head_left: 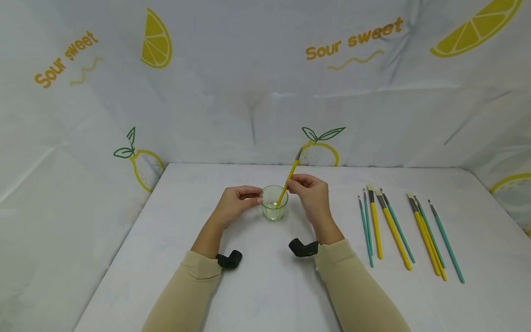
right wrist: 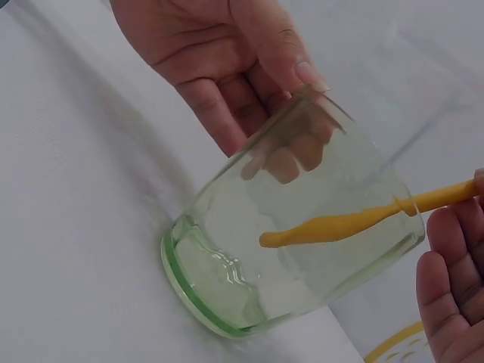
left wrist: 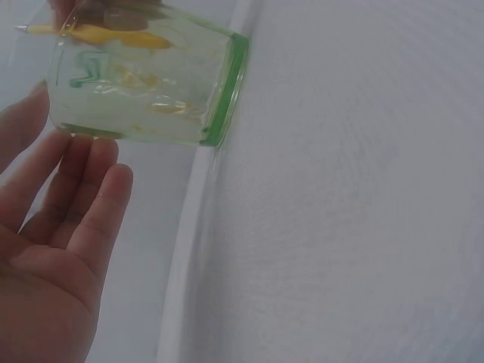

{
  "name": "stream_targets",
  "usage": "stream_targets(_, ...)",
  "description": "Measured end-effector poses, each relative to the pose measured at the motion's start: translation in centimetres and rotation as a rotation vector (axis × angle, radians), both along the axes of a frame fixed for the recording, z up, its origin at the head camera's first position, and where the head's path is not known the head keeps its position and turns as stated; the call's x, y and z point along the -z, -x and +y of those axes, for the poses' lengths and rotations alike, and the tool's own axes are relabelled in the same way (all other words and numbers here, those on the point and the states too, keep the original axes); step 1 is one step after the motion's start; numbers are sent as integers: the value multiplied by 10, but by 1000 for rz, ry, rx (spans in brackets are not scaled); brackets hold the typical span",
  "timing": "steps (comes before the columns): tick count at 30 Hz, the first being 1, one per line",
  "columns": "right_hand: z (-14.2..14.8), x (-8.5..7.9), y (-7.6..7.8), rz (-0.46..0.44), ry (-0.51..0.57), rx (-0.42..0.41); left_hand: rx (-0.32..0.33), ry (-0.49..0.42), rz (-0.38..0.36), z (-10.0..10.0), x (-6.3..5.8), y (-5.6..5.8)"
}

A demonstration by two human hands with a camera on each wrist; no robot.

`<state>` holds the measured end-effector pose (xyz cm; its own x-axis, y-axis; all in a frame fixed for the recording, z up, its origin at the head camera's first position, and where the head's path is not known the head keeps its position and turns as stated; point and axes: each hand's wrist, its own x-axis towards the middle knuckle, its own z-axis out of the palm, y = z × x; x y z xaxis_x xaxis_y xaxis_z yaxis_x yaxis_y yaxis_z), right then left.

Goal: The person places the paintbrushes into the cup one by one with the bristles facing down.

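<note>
A clear, green-tinted drinking glass [head_left: 274,213] stands upright on the white table. My left hand [head_left: 238,201] holds it at the left side near the rim, thumb to the front and fingers behind, as the right wrist view shows through the glass [right wrist: 302,261]. Between the thumb and fingers of my right hand [head_left: 312,196] is a yellow-handled paintbrush [head_left: 292,169], pinched over the right of the rim. The brush tilts, bristle end up and the handle's end [right wrist: 325,229] inside the glass. In the left wrist view the left fingers [left wrist: 102,212] touch the glass wall.
To the right lie several paintbrushes in loose groups, yellow-handled [head_left: 394,233] and teal-handled [head_left: 448,246], bristle ends away from me. A white cloth backdrop [head_left: 215,124] with lemon prints hangs behind the table's far edge. A black camera mount [head_left: 304,248] sits at each wrist.
</note>
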<state>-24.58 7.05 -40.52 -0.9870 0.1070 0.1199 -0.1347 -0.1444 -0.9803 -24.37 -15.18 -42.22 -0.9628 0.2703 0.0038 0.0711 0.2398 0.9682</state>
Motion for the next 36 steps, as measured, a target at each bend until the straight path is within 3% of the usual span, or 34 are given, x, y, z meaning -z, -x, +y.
stream_targets(4,-1,3,0,-20,-43,1,15,-9,-13,0,-3,0)
stream_targets(11,-1,5,0,-38,-86,-14,22,-7,3,3,-23,-12)
stream_targets(18,-2,8,3,-65,-162,-10,10,-11,-6,1,-3,1)
stream_targets(25,-3,11,0,-126,-249,-24,-2,10,0,1,1,0)
stream_targets(36,-4,15,0,-74,-319,-31,16,43,38,-4,0,-2)
